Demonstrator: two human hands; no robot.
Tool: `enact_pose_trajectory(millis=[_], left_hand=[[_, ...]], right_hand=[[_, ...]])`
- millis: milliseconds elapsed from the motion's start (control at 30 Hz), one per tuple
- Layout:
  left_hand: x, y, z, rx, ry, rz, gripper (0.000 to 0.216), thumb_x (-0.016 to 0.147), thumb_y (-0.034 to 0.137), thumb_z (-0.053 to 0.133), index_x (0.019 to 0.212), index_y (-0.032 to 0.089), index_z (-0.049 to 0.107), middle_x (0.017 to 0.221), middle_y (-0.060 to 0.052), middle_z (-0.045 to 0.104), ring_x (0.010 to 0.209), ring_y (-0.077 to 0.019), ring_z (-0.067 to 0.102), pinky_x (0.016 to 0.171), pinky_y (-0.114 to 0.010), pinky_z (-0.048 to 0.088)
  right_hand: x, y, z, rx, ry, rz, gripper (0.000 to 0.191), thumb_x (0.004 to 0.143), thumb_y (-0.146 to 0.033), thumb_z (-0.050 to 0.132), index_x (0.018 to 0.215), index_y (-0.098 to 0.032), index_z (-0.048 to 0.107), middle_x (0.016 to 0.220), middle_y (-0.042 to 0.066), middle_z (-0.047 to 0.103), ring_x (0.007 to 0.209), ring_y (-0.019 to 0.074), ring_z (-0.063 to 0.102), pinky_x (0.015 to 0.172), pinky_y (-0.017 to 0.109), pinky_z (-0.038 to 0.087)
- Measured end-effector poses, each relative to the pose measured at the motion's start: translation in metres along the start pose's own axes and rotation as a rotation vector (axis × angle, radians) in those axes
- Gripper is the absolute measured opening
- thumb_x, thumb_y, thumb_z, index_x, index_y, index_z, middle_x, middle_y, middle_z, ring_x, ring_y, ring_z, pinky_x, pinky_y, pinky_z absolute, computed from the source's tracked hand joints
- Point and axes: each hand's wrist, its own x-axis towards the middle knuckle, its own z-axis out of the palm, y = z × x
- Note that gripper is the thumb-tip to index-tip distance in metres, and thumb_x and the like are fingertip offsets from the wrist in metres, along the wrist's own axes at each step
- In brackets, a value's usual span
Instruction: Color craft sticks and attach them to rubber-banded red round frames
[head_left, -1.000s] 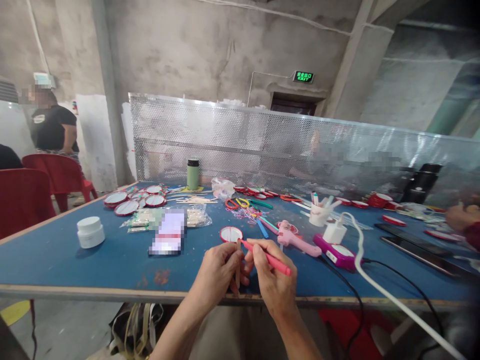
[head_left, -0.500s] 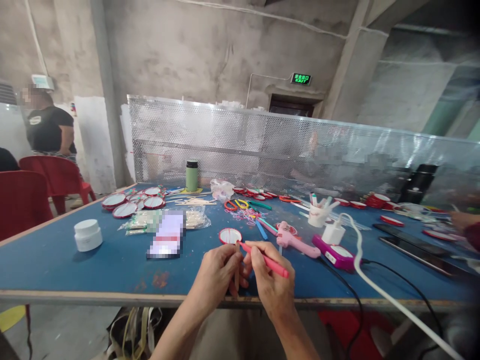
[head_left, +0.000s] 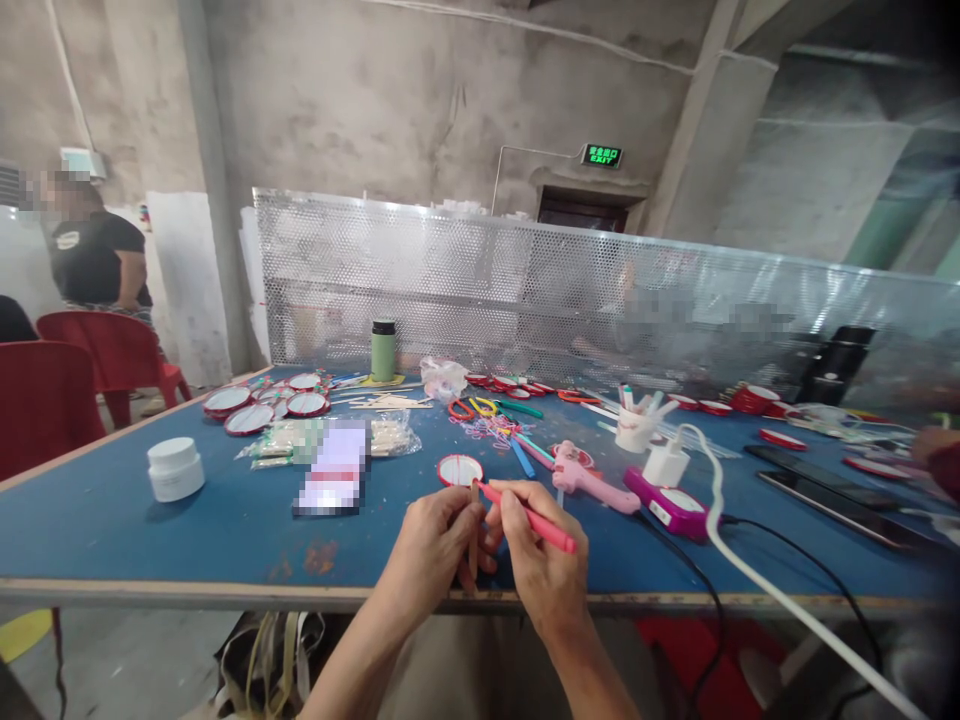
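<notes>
Near the table's front edge, my left hand (head_left: 435, 545) is closed on a thin wooden stick (head_left: 473, 545) that stands roughly upright between its fingers. A pink-red marker pen (head_left: 546, 528) lies in the grip of my right hand (head_left: 546, 565). Its tip meets or nearly meets the stick's top end; I cannot tell whether they touch. Just beyond both hands lies a round white disc with a red rim (head_left: 460, 470). To the right of it rests a pink glue gun (head_left: 596, 483). Parts of the stick are hidden by my fingers.
On the left stand a white jar (head_left: 175, 470), a phone (head_left: 334, 468) and several red-rimmed discs (head_left: 250, 418). Further back are a green bottle (head_left: 383, 352) and scissors (head_left: 486, 408). At right, a white cup of pens (head_left: 634, 430), a purple power strip (head_left: 667, 505) and a white cable (head_left: 750, 560).
My hands, the stick and the marker pen have hardly moved. At the far right edge, another person's hand has shifted slightly.
</notes>
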Motion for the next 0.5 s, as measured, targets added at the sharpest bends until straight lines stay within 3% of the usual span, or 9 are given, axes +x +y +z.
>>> enact_pose_trajectory(millis=[500], left_hand=[[-0.0002,0.0,-0.0011,0.035,-0.006,0.01,0.036,0.094,0.044,0.048,0.07,0.018,0.054,0.059,0.0,0.066,0.04,-0.0103,0.058,0.039,-0.017,0.041]], right_hand=[[-0.0008,0.0023,-0.0007,-0.013,-0.02,-0.025,0.024,0.099,-0.028,0.049,0.088,-0.019,0.068,0.064,-0.002,0.066,0.051,0.0117,0.062,0.054,0.022,0.051]])
